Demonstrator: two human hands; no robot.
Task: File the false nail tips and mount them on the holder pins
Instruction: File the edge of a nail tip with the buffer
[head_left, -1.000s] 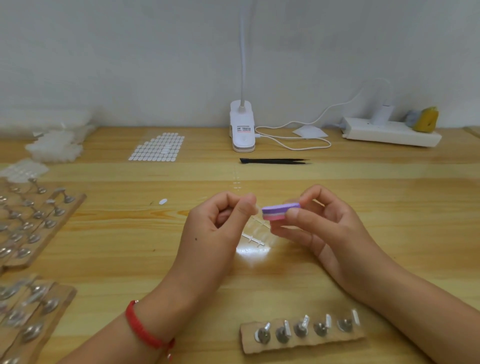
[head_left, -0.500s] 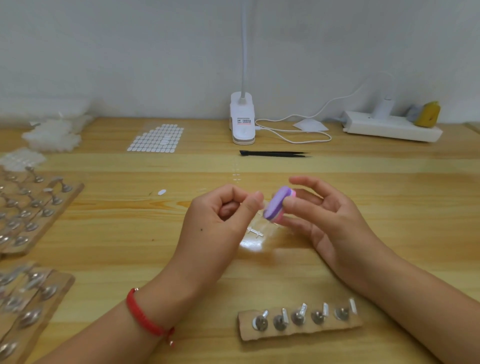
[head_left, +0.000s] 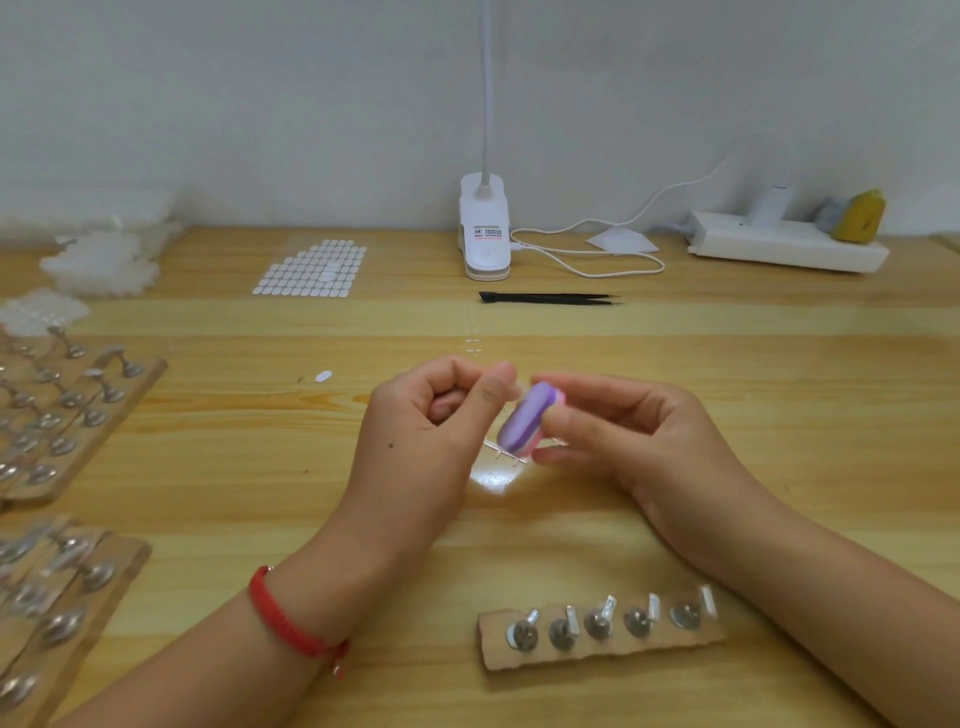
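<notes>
My left hand (head_left: 436, 431) is curled above the table's middle, thumb and forefinger pinching a small clear nail tip that barely shows at the fingertips. My right hand (head_left: 639, 441) grips a purple and pink file block (head_left: 524, 420), tilted steeply, its purple face against my left fingertips. A clear plastic sprue (head_left: 506, 456) lies on the table under the block. Near the front edge sits a cardboard holder strip (head_left: 597, 649) with several metal pins (head_left: 600, 622) standing in a row.
Cardboard boards with many metal pins (head_left: 67, 410) lie at the left. A sheet of white adhesive tabs (head_left: 311, 270), a clip lamp (head_left: 484, 234), black tweezers (head_left: 550, 299) and a white power strip (head_left: 784, 244) sit along the back. One loose white tab (head_left: 323, 375) lies left of my hands.
The file block has tipped from flat to steeply tilted and slid down along my left fingertips. My left hand has stayed nearly still.
</notes>
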